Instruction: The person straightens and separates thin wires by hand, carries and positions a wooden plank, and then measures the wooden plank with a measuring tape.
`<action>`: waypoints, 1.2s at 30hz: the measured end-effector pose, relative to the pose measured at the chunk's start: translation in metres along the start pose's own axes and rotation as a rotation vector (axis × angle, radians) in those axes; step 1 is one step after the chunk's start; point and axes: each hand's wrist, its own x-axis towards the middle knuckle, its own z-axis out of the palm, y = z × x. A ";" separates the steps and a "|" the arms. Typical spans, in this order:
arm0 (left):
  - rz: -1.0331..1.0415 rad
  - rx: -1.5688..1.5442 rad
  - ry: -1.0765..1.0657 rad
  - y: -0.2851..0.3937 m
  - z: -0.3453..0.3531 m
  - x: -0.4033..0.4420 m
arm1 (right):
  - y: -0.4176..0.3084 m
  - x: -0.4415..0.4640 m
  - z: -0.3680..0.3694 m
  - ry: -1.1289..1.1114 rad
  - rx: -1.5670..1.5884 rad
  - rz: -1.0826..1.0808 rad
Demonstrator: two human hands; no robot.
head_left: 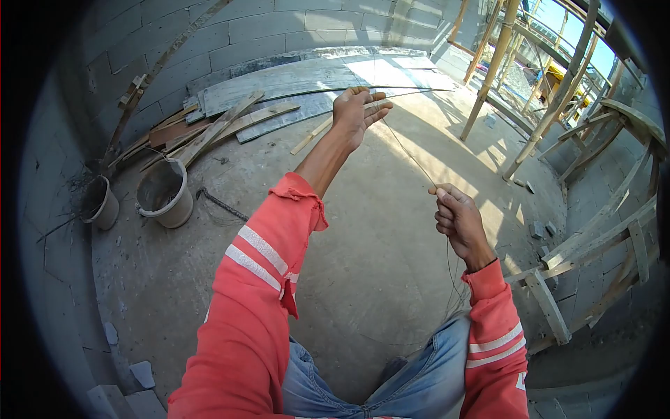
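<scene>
A thin line, string or wire, slants between my two hands. My right hand is closed, pinching it between thumb and forefinger. Loose dark strands of the same thin kind hang below that hand toward my knee. Farther out and higher in view, my left hand has its fingers stretched out and partly apart. The line reaches the fingers of this hand; whether it passes between or behind them cannot be made out. Both arms are in red sleeves with white stripes.
Two buckets stand at the left by wooden planks. Pale boards lie along the block wall. Bamboo poles rise at the upper right, and a wooden frame leans at the right.
</scene>
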 end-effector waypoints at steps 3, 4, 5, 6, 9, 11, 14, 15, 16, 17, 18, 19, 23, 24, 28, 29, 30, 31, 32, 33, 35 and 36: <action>-0.094 0.006 -0.234 0.006 -0.009 0.000 | -0.005 -0.004 -0.001 -0.028 0.074 0.036; -0.097 0.004 -0.238 0.004 -0.008 -0.001 | -0.006 -0.003 -0.002 -0.053 0.136 0.050; -0.109 -0.003 -0.328 0.002 -0.007 -0.004 | -0.005 -0.002 -0.004 -0.078 0.199 0.064; -0.121 -0.010 -0.417 -0.002 -0.007 -0.005 | -0.005 -0.001 -0.006 -0.074 0.199 0.064; -0.113 -0.140 -0.534 -0.010 -0.002 -0.008 | -0.003 0.002 -0.014 -0.111 0.404 0.081; -0.109 -0.151 -0.533 -0.009 0.002 -0.008 | -0.003 0.003 -0.020 -0.114 0.531 0.105; -0.073 -0.113 -0.514 -0.001 0.003 -0.001 | -0.005 0.002 -0.028 -0.109 0.463 0.105; -0.047 -0.062 -0.497 0.004 0.002 0.000 | -0.005 0.001 -0.028 -0.109 0.462 0.105; -0.049 -0.039 -0.454 0.007 0.002 0.001 | -0.006 0.000 -0.026 -0.067 0.380 0.100; -0.049 -0.038 -0.453 0.010 0.001 0.001 | -0.007 -0.002 -0.025 -0.027 0.300 0.096; -0.038 -0.052 -0.434 0.013 -0.001 0.003 | -0.010 -0.004 -0.022 -0.030 0.301 0.098; -0.028 -0.066 -0.415 0.016 -0.004 0.005 | -0.015 -0.008 -0.019 0.006 0.216 0.068; -0.019 -0.088 -0.348 0.031 -0.017 0.011 | -0.018 -0.011 -0.026 0.012 0.110 -0.034; -0.024 -0.103 -0.301 0.035 -0.018 0.010 | -0.021 -0.014 -0.024 0.018 0.094 -0.058; -0.021 -0.056 -0.263 0.040 -0.023 0.008 | -0.024 -0.020 -0.016 -0.093 -0.241 -0.144; -0.038 -0.025 -0.247 0.038 -0.024 0.008 | -0.023 -0.022 -0.006 -0.103 -0.413 -0.234; -0.057 0.006 -0.231 0.036 -0.025 0.008 | -0.022 -0.023 0.000 -0.113 -0.584 -0.322; -0.059 0.005 -0.231 0.033 -0.025 0.008 | -0.018 -0.022 0.001 -0.111 -0.584 -0.321; -0.075 0.010 -0.207 0.029 -0.024 0.008 | -0.011 -0.018 0.000 -0.088 -0.647 -0.367; -0.089 0.014 -0.182 0.027 -0.024 0.007 | -0.007 -0.015 -0.001 -0.065 -0.711 -0.414; -0.097 0.030 -0.174 0.024 -0.023 0.007 | -0.007 -0.013 -0.005 -0.055 -0.723 -0.395; -0.106 0.046 -0.165 0.024 -0.022 0.005 | -0.007 -0.013 -0.006 -0.046 -0.734 -0.375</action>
